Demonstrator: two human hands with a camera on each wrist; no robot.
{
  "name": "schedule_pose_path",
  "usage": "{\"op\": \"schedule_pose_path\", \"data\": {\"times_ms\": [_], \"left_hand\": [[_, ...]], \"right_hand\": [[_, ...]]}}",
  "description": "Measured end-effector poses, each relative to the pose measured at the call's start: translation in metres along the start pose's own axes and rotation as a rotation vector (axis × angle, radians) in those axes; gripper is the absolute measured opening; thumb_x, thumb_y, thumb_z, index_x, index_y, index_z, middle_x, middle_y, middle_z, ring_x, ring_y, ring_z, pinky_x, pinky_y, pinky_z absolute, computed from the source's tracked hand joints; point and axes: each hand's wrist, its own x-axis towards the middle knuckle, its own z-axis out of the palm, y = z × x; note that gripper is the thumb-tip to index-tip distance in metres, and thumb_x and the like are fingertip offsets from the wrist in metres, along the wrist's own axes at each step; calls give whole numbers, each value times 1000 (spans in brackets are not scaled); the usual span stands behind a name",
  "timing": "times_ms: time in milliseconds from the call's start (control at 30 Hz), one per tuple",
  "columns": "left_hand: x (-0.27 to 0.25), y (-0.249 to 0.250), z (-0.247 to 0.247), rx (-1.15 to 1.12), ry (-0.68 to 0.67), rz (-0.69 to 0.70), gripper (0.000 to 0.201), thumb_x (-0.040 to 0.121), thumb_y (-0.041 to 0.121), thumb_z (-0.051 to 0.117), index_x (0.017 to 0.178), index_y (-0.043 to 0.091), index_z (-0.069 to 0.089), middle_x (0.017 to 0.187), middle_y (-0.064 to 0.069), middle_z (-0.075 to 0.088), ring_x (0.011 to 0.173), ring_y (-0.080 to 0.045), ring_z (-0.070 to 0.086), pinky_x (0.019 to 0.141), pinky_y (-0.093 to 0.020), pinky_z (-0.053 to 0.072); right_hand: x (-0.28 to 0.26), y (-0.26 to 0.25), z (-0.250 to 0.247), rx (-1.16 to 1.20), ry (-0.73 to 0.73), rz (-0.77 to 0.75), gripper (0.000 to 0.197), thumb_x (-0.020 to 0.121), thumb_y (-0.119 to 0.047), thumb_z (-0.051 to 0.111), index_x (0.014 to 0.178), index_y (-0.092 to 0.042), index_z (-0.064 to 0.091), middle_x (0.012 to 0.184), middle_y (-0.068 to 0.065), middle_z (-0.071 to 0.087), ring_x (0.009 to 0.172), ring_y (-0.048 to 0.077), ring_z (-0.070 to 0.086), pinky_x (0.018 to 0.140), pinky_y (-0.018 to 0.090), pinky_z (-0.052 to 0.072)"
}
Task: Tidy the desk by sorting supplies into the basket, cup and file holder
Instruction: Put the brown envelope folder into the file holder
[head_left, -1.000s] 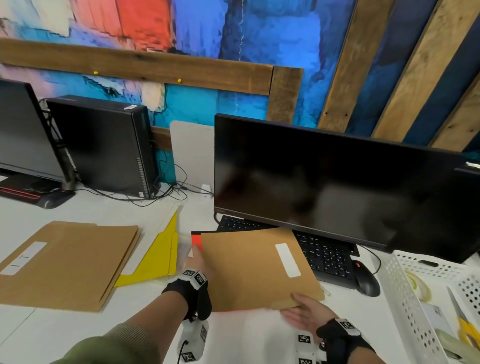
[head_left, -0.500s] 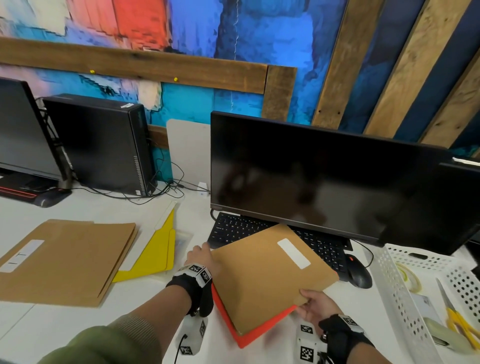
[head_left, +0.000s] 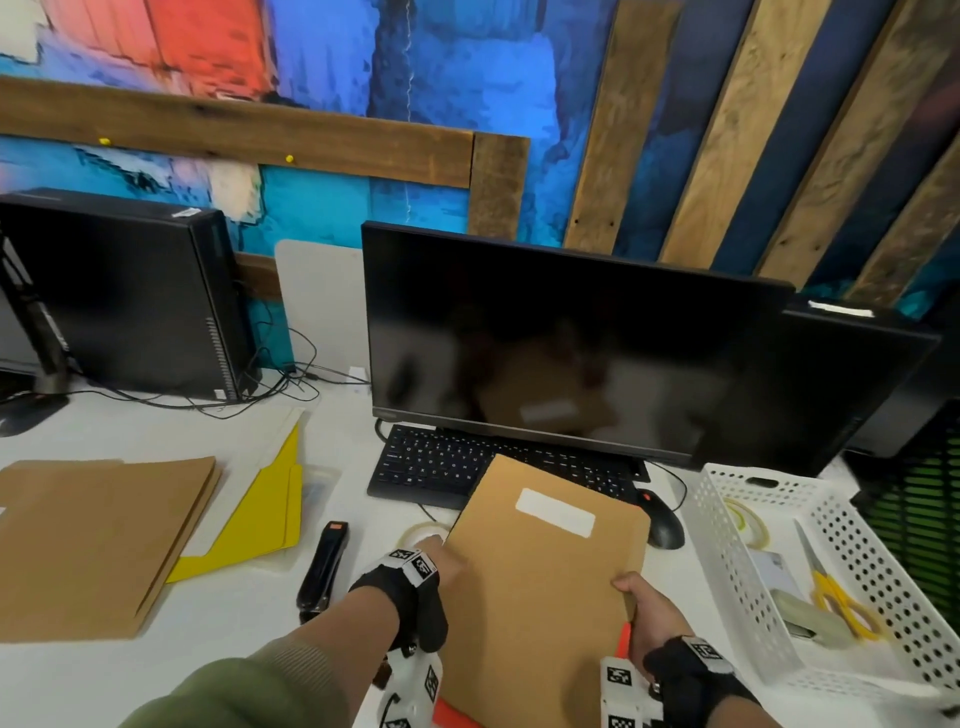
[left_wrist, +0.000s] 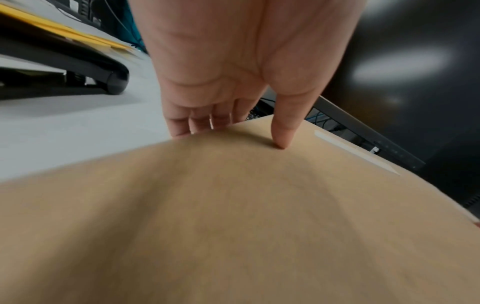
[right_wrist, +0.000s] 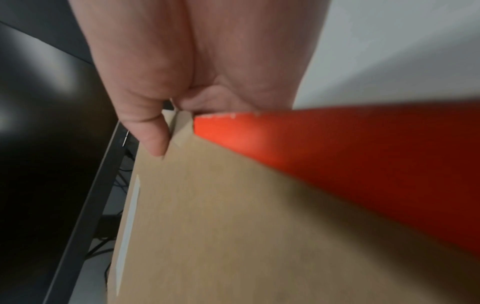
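Note:
A brown folder (head_left: 540, 587) with a white label is raised off the desk, and a red folder (head_left: 625, 636) lies under it. My left hand (head_left: 444, 564) pinches the brown folder's (left_wrist: 233, 205) left edge, thumb (left_wrist: 283, 131) on top and the other fingers beneath. My right hand (head_left: 641, 605) grips the right edge of both folders, thumb (right_wrist: 155, 139) on the brown folder (right_wrist: 221, 226) and the red folder (right_wrist: 350, 154) against the palm. A white perforated basket (head_left: 727, 566) stands at the right with yellow scissors (head_left: 836, 597) and a tape roll (head_left: 745, 519) inside.
A monitor (head_left: 571, 348) and keyboard (head_left: 431, 462) stand just behind the folders, a mouse (head_left: 662, 525) beside them. A black stapler (head_left: 324, 566) and a tape roll (head_left: 421, 532) lie left of my left hand. Brown folders (head_left: 98, 535) and a yellow folder (head_left: 265, 514) lie at the left.
Both hands lifted the brown and red folders off the desk and turned them lengthwise toward me. The stapler and tape roll beneath came into view.

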Motion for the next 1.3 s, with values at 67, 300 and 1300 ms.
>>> {"op": "schedule_pose_path", "data": {"times_ms": [67,300,1300], "left_hand": [[-3,1,-2,34,10,28,49,90,37,53,134,16,45,131,-2,54,116,-20,55,99,-28,43],[-16,9,-19,-137,103,111,25,83,5,52,105,14,46,99,-7,57,97,-24,59,84,-31,49],[-42,83,-9,-418,264,457,57,89,10,55,139,26,34,127,1,57,119,-21,54,103,-32,41]], "right_hand": [[-1,3,1,-7,-21,-18,20,90,-12,45,99,-1,58,80,21,68,80,35,59,69,40,48],[-4,0,-2,-91,-88,-125,24,85,9,52,108,2,57,94,22,69,86,35,64,66,39,53],[-40,-75,-45,-226,-91,-569,29,87,5,55,107,-15,60,110,12,67,101,29,63,94,46,49]]}}
